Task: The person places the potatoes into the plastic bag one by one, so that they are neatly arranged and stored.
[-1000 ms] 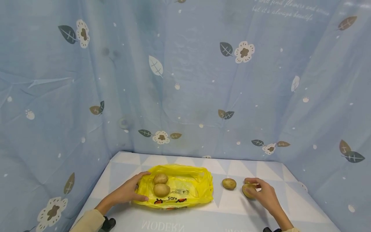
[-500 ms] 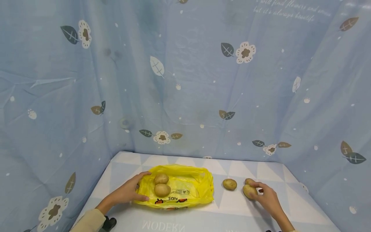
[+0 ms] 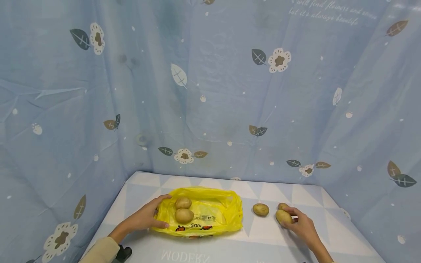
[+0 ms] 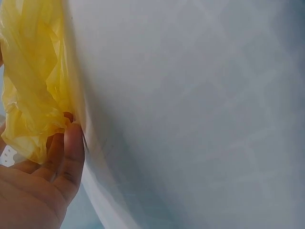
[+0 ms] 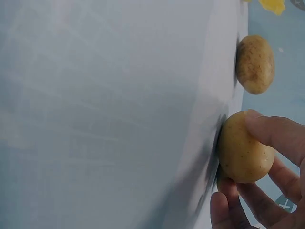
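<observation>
Your R hand [image 3: 302, 225] pinches a pale potato [image 3: 283, 216], off R of the yellow bag [image 3: 234, 212]; a spotty potato [image 3: 261, 209] sits btwn. The bag lies longways L to R, its R end facing both potatoes. Your L hand [image 3: 145, 216], farther off, grips the bag's L end.

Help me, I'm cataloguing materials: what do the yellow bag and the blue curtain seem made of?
Yellow bag: thin, glossy plastic film, judging by its crinkles and translucent look. Blue curtain: perhaps coated fabric or plastic sheeting; creases and faint sheen fit either.
</observation>
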